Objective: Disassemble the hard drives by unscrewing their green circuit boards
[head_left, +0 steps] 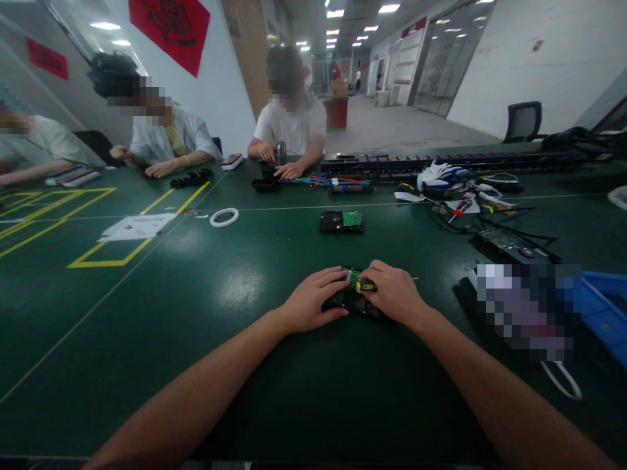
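A black hard drive with a green circuit board lies on the green table in front of me. My left hand rests on its left side, fingers curled over it. My right hand is closed round a small screwdriver with a yellow and black handle, its tip over the board. A second hard drive with a green board lies further away, untouched.
Three people sit at the far left and far side. Cables, gloves, screwdrivers and boards clutter the right. A white tape ring, a paper sheet and yellow floor-style lines mark the left. A blue bin stands at right.
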Action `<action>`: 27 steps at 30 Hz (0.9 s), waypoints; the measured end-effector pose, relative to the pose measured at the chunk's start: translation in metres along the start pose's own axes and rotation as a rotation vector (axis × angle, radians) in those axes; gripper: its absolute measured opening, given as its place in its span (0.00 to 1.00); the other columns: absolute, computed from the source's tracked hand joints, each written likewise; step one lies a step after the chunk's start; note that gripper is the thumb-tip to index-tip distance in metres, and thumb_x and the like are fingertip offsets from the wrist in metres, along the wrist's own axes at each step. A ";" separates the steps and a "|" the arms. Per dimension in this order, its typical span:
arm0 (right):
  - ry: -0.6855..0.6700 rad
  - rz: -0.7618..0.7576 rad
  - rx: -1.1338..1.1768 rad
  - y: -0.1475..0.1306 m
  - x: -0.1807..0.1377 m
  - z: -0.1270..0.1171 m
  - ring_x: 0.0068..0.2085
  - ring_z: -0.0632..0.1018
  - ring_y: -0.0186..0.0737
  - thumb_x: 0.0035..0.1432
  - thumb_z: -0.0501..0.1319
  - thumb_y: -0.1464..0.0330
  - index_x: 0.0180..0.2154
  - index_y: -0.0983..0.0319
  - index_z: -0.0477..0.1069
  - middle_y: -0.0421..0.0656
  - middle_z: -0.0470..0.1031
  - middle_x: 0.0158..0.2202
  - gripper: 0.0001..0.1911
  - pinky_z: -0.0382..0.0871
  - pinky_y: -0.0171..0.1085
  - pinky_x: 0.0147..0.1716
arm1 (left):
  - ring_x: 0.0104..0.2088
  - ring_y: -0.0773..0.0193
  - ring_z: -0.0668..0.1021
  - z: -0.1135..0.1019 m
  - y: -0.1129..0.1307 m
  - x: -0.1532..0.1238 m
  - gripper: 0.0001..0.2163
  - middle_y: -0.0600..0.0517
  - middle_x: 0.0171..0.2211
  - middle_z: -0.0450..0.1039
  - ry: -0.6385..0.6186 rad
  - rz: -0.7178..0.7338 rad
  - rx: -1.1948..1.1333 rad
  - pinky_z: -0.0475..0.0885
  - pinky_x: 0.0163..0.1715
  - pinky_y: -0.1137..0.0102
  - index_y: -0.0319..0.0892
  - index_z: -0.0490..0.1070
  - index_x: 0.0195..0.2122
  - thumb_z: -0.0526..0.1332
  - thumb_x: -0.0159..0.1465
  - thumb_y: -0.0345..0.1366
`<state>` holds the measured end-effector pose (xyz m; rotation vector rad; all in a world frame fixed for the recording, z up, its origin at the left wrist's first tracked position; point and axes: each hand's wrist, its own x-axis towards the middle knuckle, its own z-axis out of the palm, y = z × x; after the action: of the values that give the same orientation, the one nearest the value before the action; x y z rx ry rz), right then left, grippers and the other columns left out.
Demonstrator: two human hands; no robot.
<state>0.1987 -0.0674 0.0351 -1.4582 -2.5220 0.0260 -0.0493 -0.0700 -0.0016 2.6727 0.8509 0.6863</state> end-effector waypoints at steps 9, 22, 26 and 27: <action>0.013 0.020 0.022 0.000 0.000 0.004 0.39 0.77 0.42 0.60 0.65 0.66 0.43 0.59 0.77 0.44 0.75 0.45 0.09 0.66 0.38 0.34 | 0.69 0.49 0.63 0.000 0.000 0.000 0.30 0.43 0.66 0.62 -0.004 0.000 0.008 0.63 0.65 0.47 0.46 0.60 0.67 0.63 0.66 0.49; 0.022 0.033 0.032 0.002 0.001 0.004 0.39 0.77 0.41 0.61 0.64 0.68 0.43 0.59 0.76 0.44 0.75 0.44 0.08 0.67 0.38 0.35 | 0.68 0.48 0.63 -0.001 0.002 0.001 0.30 0.43 0.66 0.63 0.000 0.000 -0.013 0.64 0.65 0.46 0.47 0.59 0.67 0.63 0.66 0.49; 0.005 0.002 -0.026 0.000 0.001 0.001 0.39 0.77 0.43 0.63 0.63 0.68 0.44 0.59 0.77 0.45 0.75 0.45 0.08 0.66 0.38 0.34 | 0.69 0.50 0.62 -0.001 0.001 0.001 0.30 0.43 0.66 0.63 0.001 0.006 -0.005 0.63 0.65 0.47 0.47 0.60 0.67 0.63 0.66 0.49; 0.000 -0.006 -0.036 0.000 0.001 0.001 0.38 0.77 0.43 0.63 0.62 0.68 0.44 0.59 0.77 0.45 0.75 0.45 0.08 0.66 0.38 0.34 | 0.69 0.50 0.62 -0.001 0.001 0.001 0.30 0.43 0.66 0.63 0.002 0.006 -0.004 0.63 0.65 0.47 0.47 0.60 0.67 0.63 0.66 0.49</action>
<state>0.1979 -0.0668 0.0347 -1.4633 -2.5397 -0.0207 -0.0483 -0.0699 -0.0004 2.6724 0.8414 0.6913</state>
